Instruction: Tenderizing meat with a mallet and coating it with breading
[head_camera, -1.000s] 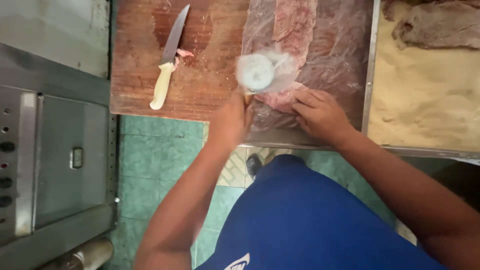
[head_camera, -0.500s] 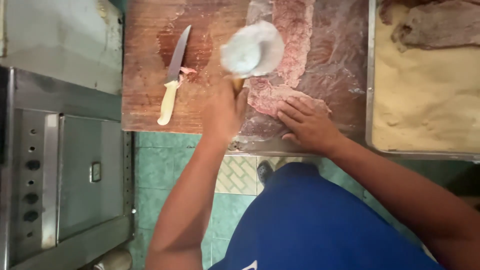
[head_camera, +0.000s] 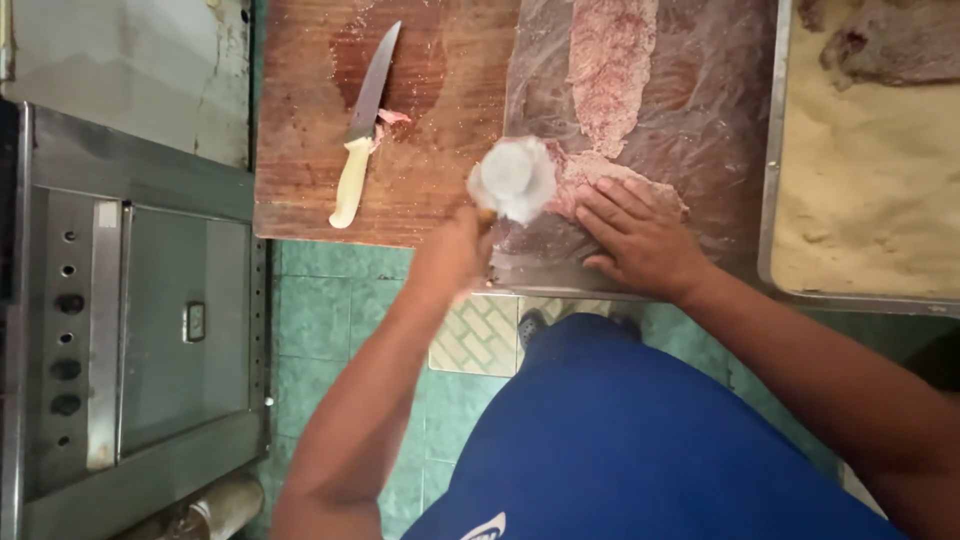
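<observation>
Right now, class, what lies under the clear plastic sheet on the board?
Under the plastic sheet lies flattened pink meat. The right hand presses on it, hiding some; the mallet in the left hand covers more.

One head-worn camera looks almost straight down from above the person's chest, close over the work. The wooden cutting board (head_camera: 400, 130) fills 12 o'clock, a steel oven (head_camera: 130, 330) 9 o'clock, a crumb tray (head_camera: 870, 200) 2 o'clock.

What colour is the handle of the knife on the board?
Pale cream-yellow; the knife lies on the wooden board, seen best in the head view.
</observation>
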